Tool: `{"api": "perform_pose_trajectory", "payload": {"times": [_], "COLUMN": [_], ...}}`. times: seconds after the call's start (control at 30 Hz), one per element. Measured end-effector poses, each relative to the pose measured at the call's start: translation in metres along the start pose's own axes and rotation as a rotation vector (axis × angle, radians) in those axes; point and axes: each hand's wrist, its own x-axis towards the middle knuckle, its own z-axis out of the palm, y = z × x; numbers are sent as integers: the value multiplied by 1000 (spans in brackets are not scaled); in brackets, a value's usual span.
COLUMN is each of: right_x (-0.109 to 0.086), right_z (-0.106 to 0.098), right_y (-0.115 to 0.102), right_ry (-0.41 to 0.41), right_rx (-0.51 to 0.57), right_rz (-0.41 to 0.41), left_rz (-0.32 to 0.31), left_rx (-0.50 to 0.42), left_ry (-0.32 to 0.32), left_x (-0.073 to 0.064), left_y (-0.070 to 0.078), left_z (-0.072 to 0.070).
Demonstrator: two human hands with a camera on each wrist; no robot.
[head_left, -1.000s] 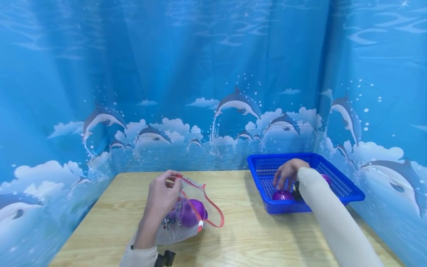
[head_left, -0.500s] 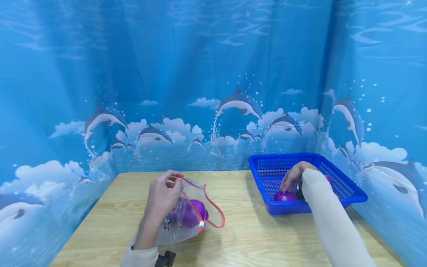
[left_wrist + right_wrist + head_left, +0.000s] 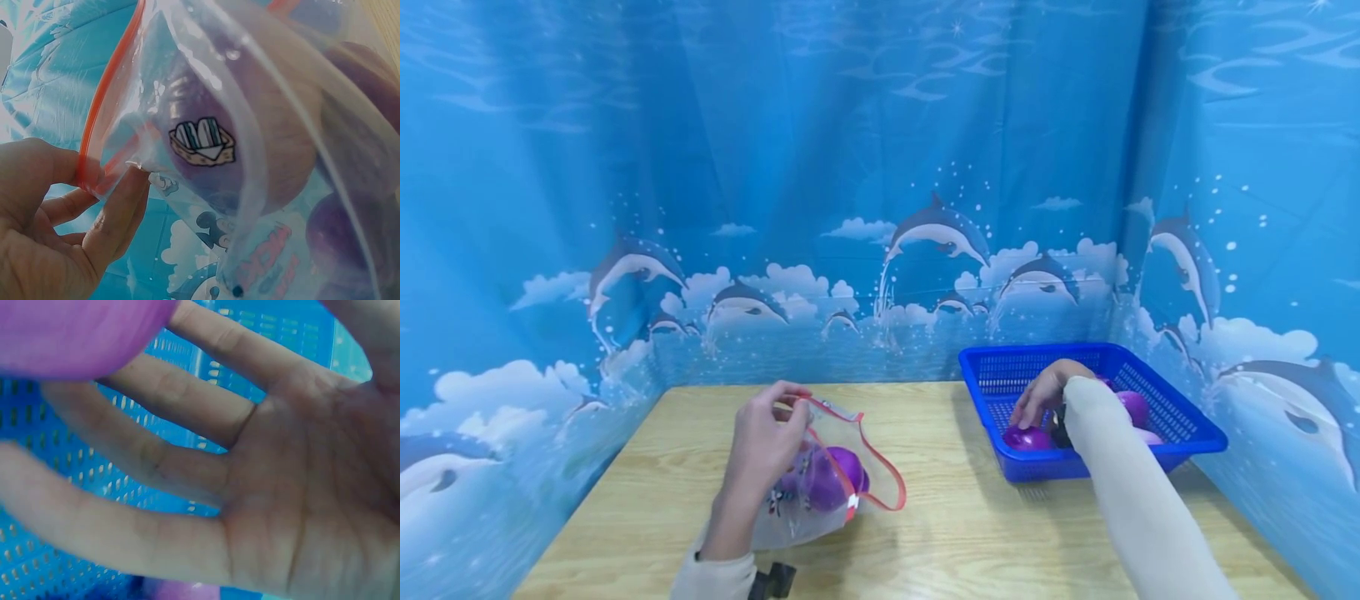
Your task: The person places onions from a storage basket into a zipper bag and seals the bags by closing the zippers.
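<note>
My left hand (image 3: 767, 437) pinches the red-edged rim of a clear zip bag (image 3: 790, 529) printed with cartoon figures. The bag's mouth gapes to the right. Glossy purple onion-like things (image 3: 281, 125) are inside it. At the right, my right hand (image 3: 1043, 392) reaches into a blue slotted basket (image 3: 977, 392), its fingertips touching a shiny purple rounded thing (image 3: 1028, 438). In the right wrist view the fingers (image 3: 156, 450) are spread and slightly bent, tips partly hidden behind the purple thing (image 3: 75, 337). The thumb's tip is out of view.
More purple rounded things (image 3: 1135, 408) lie in the right part of the basket, partly behind the forearm. Both containers rest on a light wooden table (image 3: 917, 442). A blue dolphin-print curtain (image 3: 865, 208) surrounds the table's back and sides.
My right hand came down onto the purple thing, then shifted left, and the thing moved slightly left with it. More purple things now show right of the forearm. The left hand and bag stay put.
</note>
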Motion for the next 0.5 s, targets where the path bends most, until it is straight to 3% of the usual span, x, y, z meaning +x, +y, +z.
{"api": "perform_pose_trajectory", "payload": {"times": [0.27,0.5], "right_x": [0,-2], "right_z": [4,13], "right_y": [-25,-32], "right_ry": [22,186], "right_rx": [-22,43], "right_rz": [68,187], "left_rz": [6,-1], "left_rx": [-18,-13], "left_ry": [-2,-1], "left_x": [0,-1], "left_y": [0,1], "left_z": [0,-1]}}
